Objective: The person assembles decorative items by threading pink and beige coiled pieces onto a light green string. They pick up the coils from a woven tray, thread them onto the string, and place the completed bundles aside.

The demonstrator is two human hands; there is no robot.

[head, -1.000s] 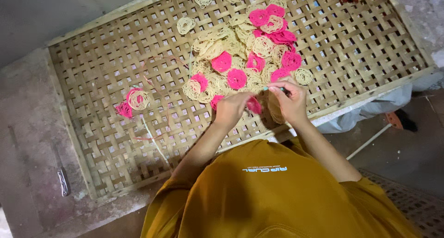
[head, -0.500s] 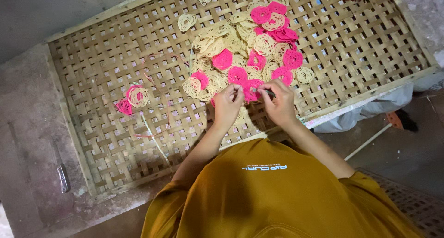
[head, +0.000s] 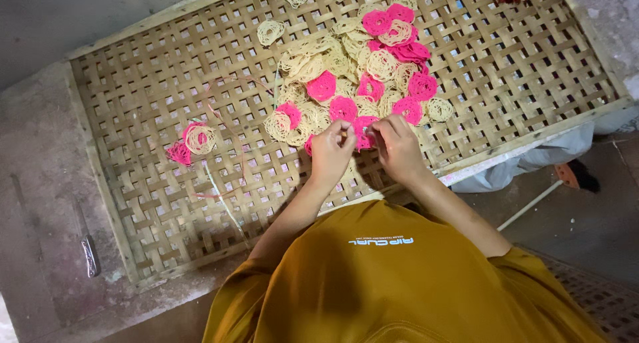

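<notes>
My left hand (head: 331,150) and my right hand (head: 397,145) meet fingertip to fingertip over a pink lacy disc (head: 363,135) at the near edge of a pile. Both pinch at this disc. The pile of pink and cream lacy discs (head: 359,70) lies spread on a large woven bamboo tray (head: 146,83). A separate cream disc (head: 200,138) overlaps a pink disc (head: 178,152) off to the left of my hands. My mustard-yellow shirt (head: 379,283) fills the bottom of the view.
Thin loose strips (head: 223,200) lie on the tray left of my left arm. A knife (head: 89,253) rests on the concrete floor at the left. Pale cloth (head: 532,160), a white stick (head: 529,206) and a metal grate (head: 599,296) are at the right.
My right hand has come down and left from the pile to meet my left hand, and both now pinch the pink disc between them.
</notes>
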